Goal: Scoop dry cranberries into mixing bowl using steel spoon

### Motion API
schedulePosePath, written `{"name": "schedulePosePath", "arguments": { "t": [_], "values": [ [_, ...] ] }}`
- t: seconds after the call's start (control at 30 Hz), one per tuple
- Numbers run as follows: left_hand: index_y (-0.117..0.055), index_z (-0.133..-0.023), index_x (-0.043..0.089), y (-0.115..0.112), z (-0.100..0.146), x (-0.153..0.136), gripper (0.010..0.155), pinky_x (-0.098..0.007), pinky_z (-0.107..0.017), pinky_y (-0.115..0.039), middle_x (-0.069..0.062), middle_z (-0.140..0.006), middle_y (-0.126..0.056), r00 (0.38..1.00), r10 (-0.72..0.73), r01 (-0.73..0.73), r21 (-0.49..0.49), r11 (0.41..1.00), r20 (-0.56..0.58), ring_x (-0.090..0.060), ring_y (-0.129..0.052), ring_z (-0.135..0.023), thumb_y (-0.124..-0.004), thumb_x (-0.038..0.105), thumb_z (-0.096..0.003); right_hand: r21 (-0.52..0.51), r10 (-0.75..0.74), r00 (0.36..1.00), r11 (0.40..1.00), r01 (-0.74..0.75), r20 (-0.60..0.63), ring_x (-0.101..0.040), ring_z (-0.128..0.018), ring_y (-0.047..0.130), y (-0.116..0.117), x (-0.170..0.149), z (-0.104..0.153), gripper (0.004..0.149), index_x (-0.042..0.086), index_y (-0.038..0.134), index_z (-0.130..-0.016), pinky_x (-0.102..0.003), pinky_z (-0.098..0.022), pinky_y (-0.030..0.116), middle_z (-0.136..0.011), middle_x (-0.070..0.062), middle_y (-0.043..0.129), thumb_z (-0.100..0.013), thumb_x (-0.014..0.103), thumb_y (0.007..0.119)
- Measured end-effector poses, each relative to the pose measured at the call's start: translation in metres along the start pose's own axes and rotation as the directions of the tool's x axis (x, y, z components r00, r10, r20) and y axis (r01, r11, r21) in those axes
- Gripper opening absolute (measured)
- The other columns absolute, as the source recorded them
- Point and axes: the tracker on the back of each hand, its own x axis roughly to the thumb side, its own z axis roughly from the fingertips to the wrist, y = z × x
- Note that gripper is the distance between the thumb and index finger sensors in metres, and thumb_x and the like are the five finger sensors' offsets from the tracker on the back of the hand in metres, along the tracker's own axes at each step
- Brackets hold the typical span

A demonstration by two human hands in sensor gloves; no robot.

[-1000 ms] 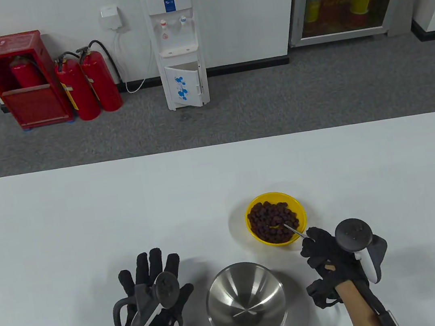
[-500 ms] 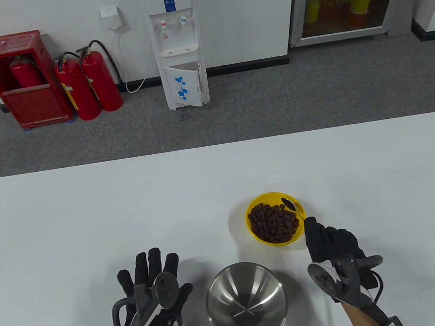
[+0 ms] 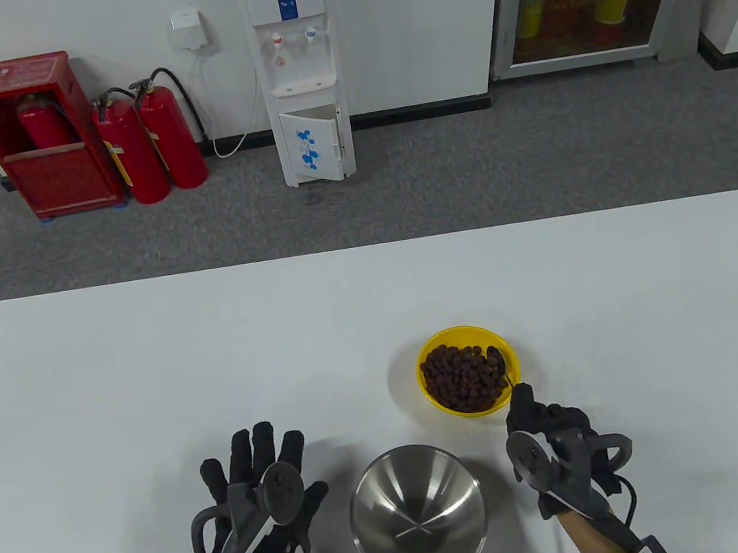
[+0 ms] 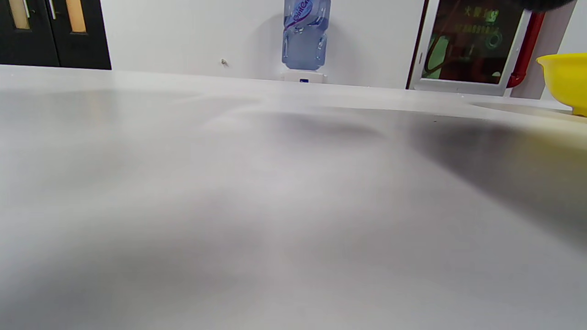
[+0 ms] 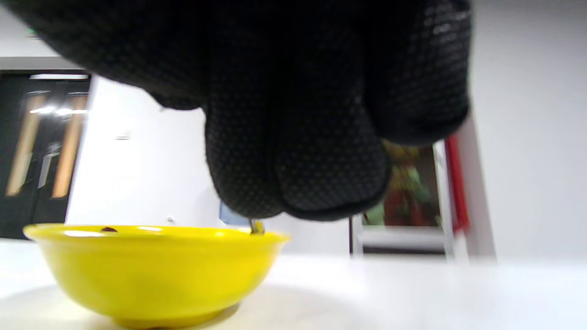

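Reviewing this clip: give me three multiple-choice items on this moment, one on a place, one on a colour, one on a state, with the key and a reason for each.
1. Where is the spoon's bowl end?
A. In the yellow bowl, at its right side
B. Inside the mixing bowl
C. Flat on the table beside the left hand

2. What colour is the bowl that holds the cranberries?
A. Red
B. Yellow
C. White

3. What is the state of the mixing bowl?
A. Half full of cranberries
B. Turned upside down
C. Upright, with no cranberries in it

Key:
1 A: the spoon runs from the right hand into the yellow bowl by its right rim.
2 B: the cranberries lie in a yellow bowl.
3 C: the mixing bowl shows only bare steel inside; the left hand rests on the table beside it.
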Motion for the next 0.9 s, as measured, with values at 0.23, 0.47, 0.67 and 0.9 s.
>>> {"name": "schedulePosePath", "arguments": {
  "t": [0.23,0.47,0.67,0.9],
  "values": [
    [-0.020,-0.106,0.053,-0.001,0.000,0.000,0.079,-0.071,-0.071,-0.005,0.009,-0.122,-0.006,1.000,-0.001,0.001,-0.012,1.000,-0.003,-0.028,-0.008,-0.117,-0.057,0.076,-0.0397,0.153,-0.477,0.822,0.828,0.539,-0.313,-0.016,-0.046,0.113,0.023,-0.036,-0.005,0.044,0.008,0.087,-0.078,-0.041,-0.040,0.091,-0.059,0.006,0.106,-0.045,0.036,0.083],
    [-0.020,-0.106,0.053,-0.001,0.000,0.000,0.079,-0.071,-0.071,-0.005,0.009,-0.122,-0.007,1.000,0.008,-0.008,-0.008,1.000,-0.005,-0.028,-0.008,-0.117,-0.057,0.076,-0.0399,0.163,-0.602,0.647,0.661,0.733,-0.469,-0.021,-0.060,0.106,0.047,-0.052,0.001,0.052,0.011,0.077,-0.088,-0.046,-0.048,0.083,-0.070,0.004,0.101,-0.046,0.042,0.083],
    [-0.020,-0.106,0.053,-0.002,0.000,0.000,0.079,-0.071,-0.071,-0.005,0.009,-0.122,-0.006,1.000,0.003,-0.003,-0.013,1.000,-0.003,-0.028,-0.008,-0.117,-0.057,0.076,-0.0398,0.166,-0.639,0.581,0.588,0.792,-0.504,-0.021,-0.062,0.105,0.056,-0.052,0.003,0.050,0.009,0.074,-0.089,-0.046,-0.049,0.082,-0.073,0.004,0.098,-0.048,0.037,0.080],
    [-0.020,-0.106,0.053,-0.002,0.000,0.000,0.079,-0.071,-0.071,-0.005,0.009,-0.122,-0.007,1.000,-0.002,0.002,-0.015,1.000,-0.003,-0.028,-0.008,-0.117,-0.057,0.076,-0.0398,0.125,-0.670,0.509,0.534,0.836,-0.540,-0.021,-0.059,0.106,0.060,-0.056,0.004,0.048,0.007,0.076,-0.087,-0.045,-0.047,0.084,-0.070,0.003,0.099,-0.048,0.035,0.080]
  ]
}}
